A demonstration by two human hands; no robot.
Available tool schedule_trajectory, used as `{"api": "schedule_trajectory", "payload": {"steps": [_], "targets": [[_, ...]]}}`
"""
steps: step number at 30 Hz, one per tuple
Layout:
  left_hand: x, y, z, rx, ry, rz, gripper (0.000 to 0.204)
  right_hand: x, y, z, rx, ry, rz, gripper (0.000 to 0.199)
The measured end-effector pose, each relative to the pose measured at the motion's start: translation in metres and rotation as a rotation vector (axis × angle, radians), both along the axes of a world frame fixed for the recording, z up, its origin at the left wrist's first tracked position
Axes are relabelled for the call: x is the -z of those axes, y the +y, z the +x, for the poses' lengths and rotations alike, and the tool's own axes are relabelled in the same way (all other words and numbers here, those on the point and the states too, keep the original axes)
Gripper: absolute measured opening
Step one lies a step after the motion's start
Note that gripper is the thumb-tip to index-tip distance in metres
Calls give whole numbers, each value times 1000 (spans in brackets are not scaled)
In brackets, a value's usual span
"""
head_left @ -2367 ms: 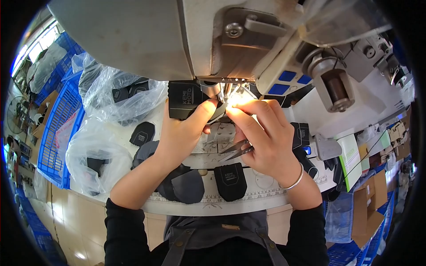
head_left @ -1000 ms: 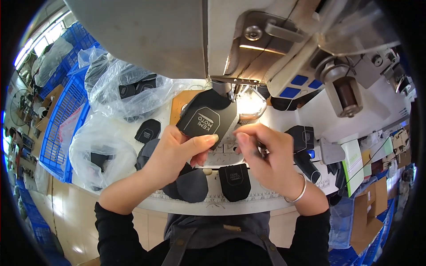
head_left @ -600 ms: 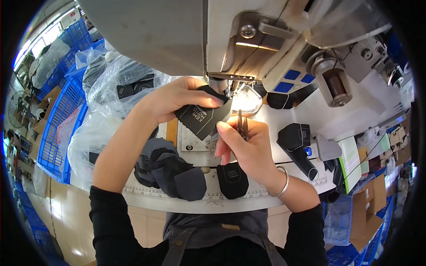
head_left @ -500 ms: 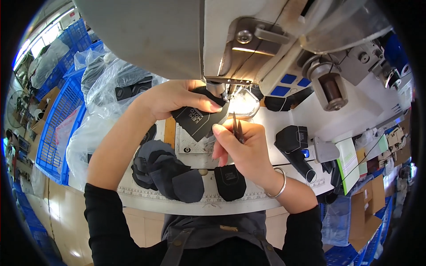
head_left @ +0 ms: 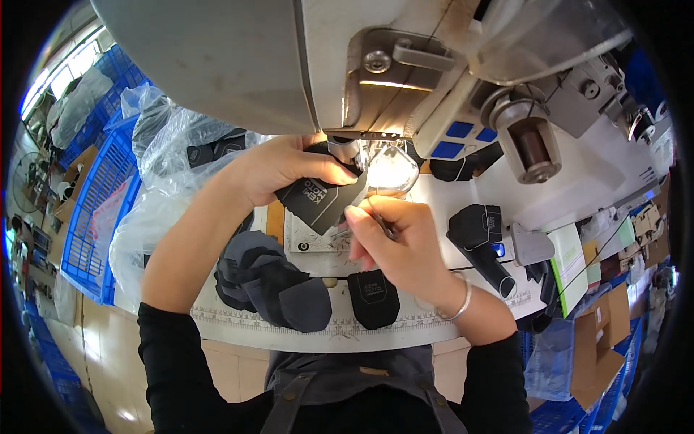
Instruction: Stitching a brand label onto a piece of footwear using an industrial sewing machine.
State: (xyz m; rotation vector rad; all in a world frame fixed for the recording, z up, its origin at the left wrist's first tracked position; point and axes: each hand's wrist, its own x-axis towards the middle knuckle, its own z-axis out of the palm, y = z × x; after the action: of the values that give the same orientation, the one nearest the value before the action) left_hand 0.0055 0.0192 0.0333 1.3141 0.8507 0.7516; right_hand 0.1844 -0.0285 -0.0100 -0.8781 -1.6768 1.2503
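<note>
White counter (head_left: 256, 335) with a curved front edge, stretching out beneath the fingers of both hands. A ruler scale (head_left: 231, 318) follows that edge, on the wearer's side of the fingers. Just nearer the wearer than the right fingers (head_left: 363, 226) lies a black patch (head_left: 374, 302) with pale print. To its left, nearer the wearer than the left fingers (head_left: 332, 172), dark grey fabric pieces (head_left: 271, 278) overlap in a loose heap. Right of the right fingers sit another black piece (head_left: 473, 224) and a black strip (head_left: 486, 264). Well left of the left fingers, clear plastic bags (head_left: 141, 231) slump (the left forearm hides part).
</note>
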Motion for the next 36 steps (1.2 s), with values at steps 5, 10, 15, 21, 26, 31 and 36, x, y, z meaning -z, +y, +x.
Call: {"api": "schedule_trajectory", "payload": {"steps": [5, 10, 15, 21, 26, 31, 36], "targets": [[7, -2, 1, 0, -64, -38, 24, -8, 19, 34, 398, -297, 1035, 7], [9, -8, -1, 1, -26, -23, 24, -5, 22, 29, 317, -487, 1183, 32], [9, -7, 1, 2, -78, 32, 21, -6, 19, 29, 332, -492, 1200, 34], [7, -3, 0, -14, -95, 45, 19, -4, 20, 27, 344, -543, 1198, 33], [2, 2, -3, -52, -22, 53, 21, -6, 18, 27, 343, -537, 1201, 33], [3, 2, -3, -42, -79, -15, 24, -6, 18, 27, 353, -531, 1206, 33], [15, -7, 4, -79, -73, 57, 14, -4, 23, 31, 379, -494, 1258, 33]]}}
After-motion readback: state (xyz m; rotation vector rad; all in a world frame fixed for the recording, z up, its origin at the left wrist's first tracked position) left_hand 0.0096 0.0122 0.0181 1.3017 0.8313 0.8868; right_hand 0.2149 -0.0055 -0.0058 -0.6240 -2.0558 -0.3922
